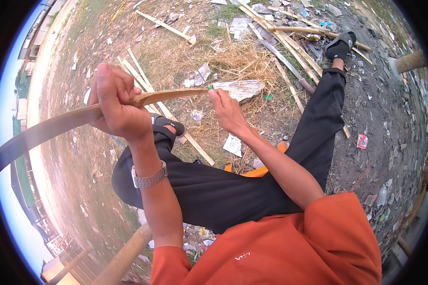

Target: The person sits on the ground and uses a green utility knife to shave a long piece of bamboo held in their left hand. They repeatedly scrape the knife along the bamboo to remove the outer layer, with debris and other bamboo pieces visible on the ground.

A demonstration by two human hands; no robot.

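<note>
My left hand (116, 102), with a metal-banded watch (150, 175) on the wrist, is closed around a long split bamboo strip (71, 116). From that grip the strip runs out to the left rim, and its narrower end reaches toward my right hand (226, 109). Those right fingers are closed in a pinch at the narrow end. A small green piece (209, 88) shows at the fingertips, with a thin dark line beside it, perhaps a slim blade; the fingers hide most of what they hold.
A pale flat block (240, 89) lies on straw between my legs. Several bamboo strips (290, 45) and a pole (323, 32) lie ahead on littered ground. Something orange (256, 172) is under my legs. Bamboo poles (126, 254) stand at lower left and at the right (410, 61).
</note>
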